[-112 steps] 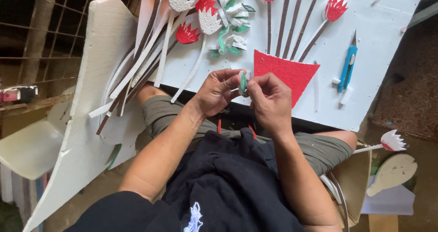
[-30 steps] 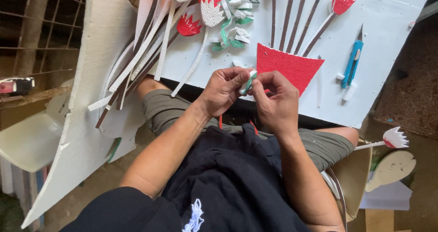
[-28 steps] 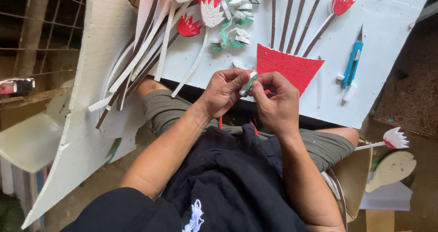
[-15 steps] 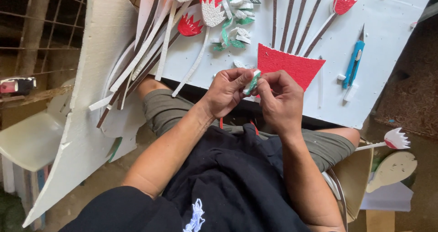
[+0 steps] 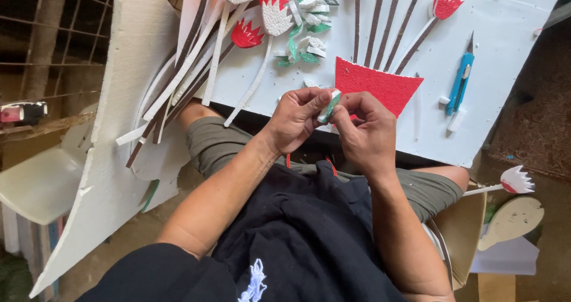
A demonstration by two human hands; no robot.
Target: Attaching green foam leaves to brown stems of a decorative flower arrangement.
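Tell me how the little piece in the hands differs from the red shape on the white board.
The foam piece is small, narrow, green and white; the red foam pot shape is large, broad and red. The piece is pinched between the left hand and right hand; the pot shape lies flat on the white board. Both look like cut foam.

Left hand (image 5: 297, 119) and right hand (image 5: 366, 137) pinch small green-and-white foam leaf piece (image 5: 328, 105) together, above lap. Just beyond: red glittery foam pot shape (image 5: 380, 88) on white foam board (image 5: 505, 70); blue utility knife (image 5: 460, 81) right.
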